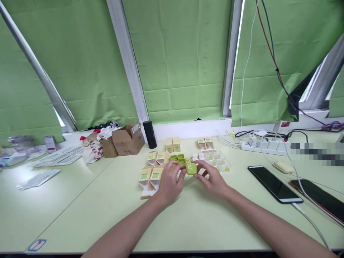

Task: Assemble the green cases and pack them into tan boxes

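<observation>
A small, glossy green square case (191,168) is held just above the table between my two hands. My left hand (172,182) grips its left edge with thumb and index finger. On the opposite edge, the fingertips of my right hand (213,178) pinch it. Behind my left hand lie several green square pieces (180,157), partly covered by the fingers. Small tan pieces (188,160) and white pieces (198,156) sit beyond the case. Clear round plastic packs with yellow centres (220,162) are past my right hand. Opened tan cartons with green windows (150,175) stand at my left hand.
More tan cartons (172,144) stand farther back, near a black bottle (149,134) and a brown cardboard box (128,139). To the right lie a phone (275,184) with a cable, a second phone (319,197) and a power strip (264,146). Flat packets (39,179) lie left.
</observation>
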`<state>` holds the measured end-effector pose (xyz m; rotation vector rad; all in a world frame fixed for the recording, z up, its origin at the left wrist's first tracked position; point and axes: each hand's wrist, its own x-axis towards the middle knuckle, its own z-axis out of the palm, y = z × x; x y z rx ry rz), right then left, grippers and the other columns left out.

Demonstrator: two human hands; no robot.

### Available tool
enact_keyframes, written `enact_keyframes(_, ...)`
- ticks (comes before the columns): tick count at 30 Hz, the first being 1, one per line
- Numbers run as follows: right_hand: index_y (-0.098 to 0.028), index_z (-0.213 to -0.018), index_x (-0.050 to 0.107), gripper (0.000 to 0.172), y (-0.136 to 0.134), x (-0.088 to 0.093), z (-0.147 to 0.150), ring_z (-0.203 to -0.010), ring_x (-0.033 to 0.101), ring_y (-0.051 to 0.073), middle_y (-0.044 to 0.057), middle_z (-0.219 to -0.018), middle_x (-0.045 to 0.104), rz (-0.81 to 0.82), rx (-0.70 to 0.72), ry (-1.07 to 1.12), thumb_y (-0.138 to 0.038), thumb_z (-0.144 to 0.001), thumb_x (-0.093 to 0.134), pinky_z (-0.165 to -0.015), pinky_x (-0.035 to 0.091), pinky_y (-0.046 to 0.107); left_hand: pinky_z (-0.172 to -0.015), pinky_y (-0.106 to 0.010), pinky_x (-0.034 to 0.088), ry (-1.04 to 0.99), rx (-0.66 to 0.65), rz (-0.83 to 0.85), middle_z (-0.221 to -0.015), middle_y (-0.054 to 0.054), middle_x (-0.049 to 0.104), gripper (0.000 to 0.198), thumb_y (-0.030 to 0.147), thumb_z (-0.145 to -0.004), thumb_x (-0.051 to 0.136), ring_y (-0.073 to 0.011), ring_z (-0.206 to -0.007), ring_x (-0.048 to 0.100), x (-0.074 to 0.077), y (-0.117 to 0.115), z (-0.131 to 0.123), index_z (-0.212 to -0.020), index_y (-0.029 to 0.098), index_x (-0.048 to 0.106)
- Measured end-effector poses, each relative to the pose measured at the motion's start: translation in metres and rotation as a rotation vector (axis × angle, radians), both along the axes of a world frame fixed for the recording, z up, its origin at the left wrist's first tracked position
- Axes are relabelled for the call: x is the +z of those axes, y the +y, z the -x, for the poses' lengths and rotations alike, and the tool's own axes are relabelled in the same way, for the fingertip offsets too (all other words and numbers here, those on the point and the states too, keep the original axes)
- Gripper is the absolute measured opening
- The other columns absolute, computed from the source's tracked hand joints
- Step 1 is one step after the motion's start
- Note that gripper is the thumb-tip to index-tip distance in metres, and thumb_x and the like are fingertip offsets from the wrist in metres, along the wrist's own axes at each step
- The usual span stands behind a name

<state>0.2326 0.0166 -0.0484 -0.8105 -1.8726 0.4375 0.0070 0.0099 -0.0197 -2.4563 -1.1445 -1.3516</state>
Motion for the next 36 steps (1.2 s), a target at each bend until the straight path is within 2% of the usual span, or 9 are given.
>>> enact_keyframes(5,-0.027,-0.14,0.057,0.043,-0.0017,0.0013,0.001,-0.102,0.073,0.026,0.01,-0.114,0.075,0.031,-0.009,0.017,-0.032,-0.098,0.066,-0.068,0.063,0.034,-0.089,-0.045,0.056,0.015,-0.01,0.014,-0.102,-0.01,0.071,0.019,0.023,-0.106,0.053,-0.0279,-0.106,0.065,0.0016,-0.001,0.0006,-0.108,0.02,0.072)
enact_keyframes(12,-0.027,-0.136,0.059,0.04,-0.005,0.0078,0.0014,-0.108,0.07,0.025,0.011,-0.127,0.07,0.066,0.021,0.044,-0.031,-0.097,0.066,-0.07,0.063,0.032,-0.088,-0.046,0.055,0.034,-0.007,0.009,-0.103,-0.01,0.07,0.015,0.021,-0.103,0.056,-0.0287,-0.106,0.065,-0.0002,-0.0008,0.0013,-0.106,0.02,0.071)
enact_keyframes(24,-0.027,-0.134,0.06,0.038,-0.0022,0.0038,0.0026,-0.116,0.066,0.026,0.012,-0.131,0.066,0.21,0.101,0.137,-0.04,-0.099,0.065,-0.069,0.065,0.031,-0.085,-0.045,0.055,0.034,0.007,-0.01,-0.099,-0.01,0.071,0.015,0.021,-0.103,0.058,-0.0275,-0.101,0.066,-0.0003,0.0006,0.0004,-0.103,0.02,0.073)
enact_keyframes(30,-0.025,-0.127,0.064,0.04,0.0011,0.0038,0.0034,-0.113,0.066,0.027,0.011,-0.12,0.068,0.31,0.156,0.25,-0.053,-0.098,0.066,-0.062,0.064,0.03,-0.088,-0.046,0.055,0.033,-0.004,-0.016,-0.098,-0.009,0.073,0.005,0.021,-0.099,0.067,-0.0302,-0.109,0.063,-0.0006,0.0003,0.0,-0.102,0.021,0.071)
enact_keyframes(32,-0.024,-0.122,0.066,0.04,0.002,0.0047,0.0029,-0.108,0.066,0.026,0.011,-0.115,0.068,0.345,0.191,0.271,-0.056,-0.098,0.065,-0.059,0.062,0.028,-0.094,-0.049,0.055,0.027,-0.006,-0.02,-0.104,-0.01,0.073,0.013,0.022,-0.097,0.071,-0.0334,-0.12,0.058,-0.0005,-0.0006,-0.0001,-0.11,0.021,0.069)
enact_keyframes(36,-0.022,-0.115,0.068,0.043,0.0028,0.0061,0.002,-0.092,0.065,0.022,0.008,-0.106,0.067,0.39,0.212,0.248,-0.061,-0.098,0.063,-0.053,0.054,0.025,-0.106,-0.056,0.052,0.078,-0.056,-0.016,-0.127,-0.012,0.071,0.046,0.018,-0.095,0.074,-0.0358,-0.133,0.047,0.0008,-0.0033,-0.0014,-0.137,0.022,0.058)
